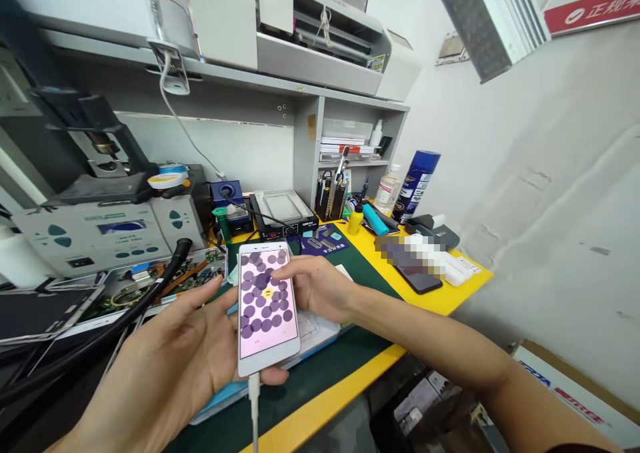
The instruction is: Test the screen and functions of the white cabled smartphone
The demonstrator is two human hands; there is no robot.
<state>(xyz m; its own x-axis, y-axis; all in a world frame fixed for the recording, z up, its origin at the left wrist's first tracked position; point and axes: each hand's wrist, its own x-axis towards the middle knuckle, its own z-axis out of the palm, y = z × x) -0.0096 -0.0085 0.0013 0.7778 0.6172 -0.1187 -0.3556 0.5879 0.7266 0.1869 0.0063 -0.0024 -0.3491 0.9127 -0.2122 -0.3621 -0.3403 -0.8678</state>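
Observation:
A white smartphone [269,309] lies tilted in my hands, its lit screen showing a pink page with many overlapping purple dots and a small yellow mark. My left hand [187,346] supports it from the left and below; the fingers go behind it, a fingertip shows under the bottom edge, and the thumb stays off the screen. At the right edge is my right hand [320,286], with one digit touching the upper right of the screen and the other fingers mostly hidden. From the phone's lower end a white cable [254,399] runs down.
Beneath is a green mat [367,346] on a yellow-edged bench. Circuit boards [193,279], a black hose [170,276] and a rework station [100,236] stand left. Toward the right are a dark phone [417,273], a yellow bottle [355,219] and a blue spray can [416,185].

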